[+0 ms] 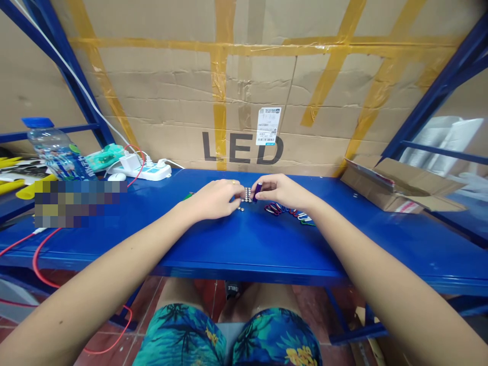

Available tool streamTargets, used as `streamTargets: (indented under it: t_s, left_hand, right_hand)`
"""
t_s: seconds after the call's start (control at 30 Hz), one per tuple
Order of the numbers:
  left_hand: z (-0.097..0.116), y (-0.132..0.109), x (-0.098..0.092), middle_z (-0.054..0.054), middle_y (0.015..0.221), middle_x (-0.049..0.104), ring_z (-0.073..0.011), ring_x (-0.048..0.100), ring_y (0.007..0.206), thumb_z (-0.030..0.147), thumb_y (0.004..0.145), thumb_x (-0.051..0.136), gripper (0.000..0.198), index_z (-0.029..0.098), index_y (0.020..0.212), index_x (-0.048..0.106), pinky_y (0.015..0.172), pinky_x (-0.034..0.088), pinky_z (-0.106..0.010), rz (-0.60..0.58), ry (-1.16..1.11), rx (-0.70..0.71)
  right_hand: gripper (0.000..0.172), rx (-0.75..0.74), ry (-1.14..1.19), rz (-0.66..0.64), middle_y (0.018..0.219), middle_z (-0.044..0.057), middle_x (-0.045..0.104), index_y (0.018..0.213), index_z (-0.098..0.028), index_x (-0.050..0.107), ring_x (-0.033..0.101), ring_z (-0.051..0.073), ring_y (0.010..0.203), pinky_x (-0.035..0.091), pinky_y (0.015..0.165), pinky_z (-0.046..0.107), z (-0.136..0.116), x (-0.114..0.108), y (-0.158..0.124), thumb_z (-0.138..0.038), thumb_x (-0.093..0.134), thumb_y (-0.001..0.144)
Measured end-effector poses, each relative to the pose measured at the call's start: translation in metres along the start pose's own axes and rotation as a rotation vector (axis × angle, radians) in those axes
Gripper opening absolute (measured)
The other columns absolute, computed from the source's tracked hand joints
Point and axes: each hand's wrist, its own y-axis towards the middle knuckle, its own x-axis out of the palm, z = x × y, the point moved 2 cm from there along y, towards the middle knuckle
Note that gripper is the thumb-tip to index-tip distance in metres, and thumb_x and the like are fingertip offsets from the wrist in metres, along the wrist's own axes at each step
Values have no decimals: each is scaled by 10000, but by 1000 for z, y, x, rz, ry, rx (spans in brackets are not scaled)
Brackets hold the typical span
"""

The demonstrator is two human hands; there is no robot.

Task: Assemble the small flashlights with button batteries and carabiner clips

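Both hands meet over the middle of the glossy blue metal bench point(244, 244), close to its far edge. The right hand point(284, 192) has its fingers point(267, 187) pinched around a small purple cylindrical piece point(258, 190), held tilted just above the bench top. Touching that piece on its left is a short row of small silvery metal pieces point(247, 194), too small to tell their exact shape. The left hand point(217, 199), with a gold ring on one finger, is curled, and its fingertips reach the same silvery row from the other side; whether they grip it or only rest against it cannot be told. A few loose silvery bits point(241, 208) lie on the bench just below the left fingertips. Right beside the right wrist lies a small heap of red, blue and green metal clips point(287, 210). Well apart on the left stand a clear plastic water bottle with a blue cap point(53, 150) and a white power strip point(147, 172) with plugs in it. An open brown cardboard box point(396, 192) sits on the right end, and a taped cardboard sheet printed LED point(244, 101) stands behind the bench.
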Motion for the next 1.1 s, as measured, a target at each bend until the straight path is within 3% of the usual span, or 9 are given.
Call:
streamTargets:
  t_s: [0.13,0.2,0.3,0.4,0.6,0.73,0.83,0.97,1.1]
  left_hand:
    - [-5,-2,9,-43,917,713,-209,674,823,172,850,567,211,228,966,734,692,484,-306,-126,28,19]
    - [-6,-3,14,-54,923,717,-215,683,841,174,862,561,227,231,984,744,696,491,-303,-160,50,20]
    - [-8,-3,20,-66,950,724,-219,691,855,180,880,553,231,223,989,752,696,497,-300,-184,86,10]
    - [-9,-3,22,-62,938,727,-208,690,835,187,878,558,214,214,959,755,694,494,-290,-166,85,25]
    - [-9,0,20,-56,913,726,-193,666,796,180,849,557,151,187,883,704,676,467,-277,-200,21,-61]
    - [-6,1,15,-49,929,721,-200,650,823,197,849,545,118,190,895,654,690,441,-283,-295,-45,-187]
    - [-5,1,12,-43,927,716,-202,639,829,184,846,534,111,192,881,639,698,425,-289,-317,-73,-195]
    - [-7,1,13,-36,863,702,-189,627,777,163,823,540,95,192,834,630,691,412,-289,-314,-101,-179]
    - [-7,1,11,-39,789,668,-183,608,721,173,805,562,55,191,814,613,647,391,-282,-265,-103,-215]
  right_hand:
    - [154,62,25,-157,920,53,759,897,-187,722,683,180,841,527,751,313,-2,1,-4,-243,722,754]
    - [156,42,71,-166,936,58,759,910,-185,725,680,178,862,519,756,306,-6,1,-5,-241,723,765]
    - [190,-27,151,-39,936,61,752,947,-183,714,668,174,839,510,739,312,-12,-2,-5,-277,724,782]
    - [207,-34,64,88,825,46,731,900,-171,719,647,171,767,508,728,327,-13,-8,-4,-311,757,753]
    - [215,-72,-34,126,861,46,730,917,-181,741,662,202,837,522,796,372,-6,-12,-1,-304,736,741]
    - [144,-235,-207,213,942,58,724,884,-209,767,654,215,920,500,878,400,-4,-9,0,-250,678,780]
    - [153,-312,-313,221,969,62,714,876,-231,776,650,213,934,488,906,407,-4,-6,1,-220,638,810]
    - [138,-241,-265,194,953,62,714,870,-213,770,651,211,899,497,872,400,-5,-4,0,-225,663,783]
    - [217,-49,29,42,831,42,715,961,-189,724,649,185,779,525,733,356,-5,-2,-1,-304,707,778]
